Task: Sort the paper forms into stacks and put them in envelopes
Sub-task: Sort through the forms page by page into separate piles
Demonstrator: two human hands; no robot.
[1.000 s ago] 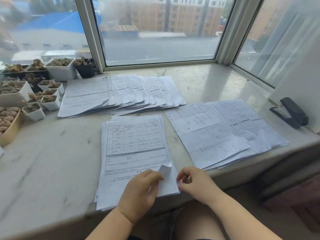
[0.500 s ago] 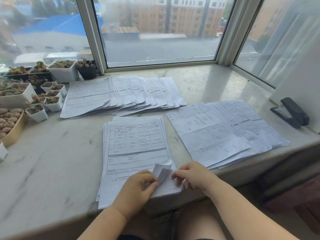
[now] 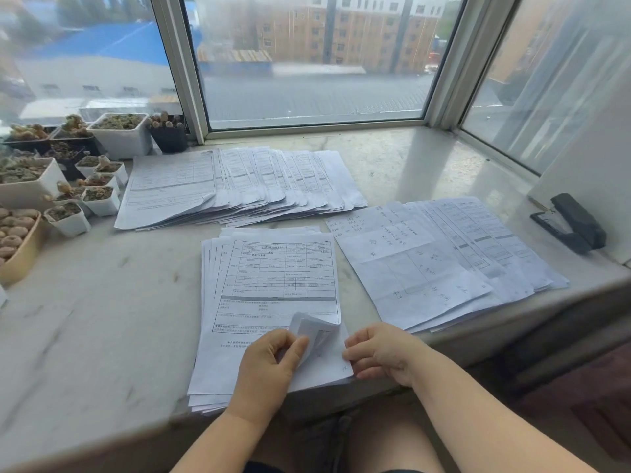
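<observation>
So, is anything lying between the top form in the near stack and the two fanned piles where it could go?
Nothing visible. The left hand pinches the top form's curled corner; bare sill separates it from both piles.

Head camera looks forward and down, close over the windowsill [image 3: 102,302].

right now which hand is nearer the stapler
Right. The right hand rests at the near stack's right edge, on the stapler's side; the left hand pinches a curled corner further left.
</observation>
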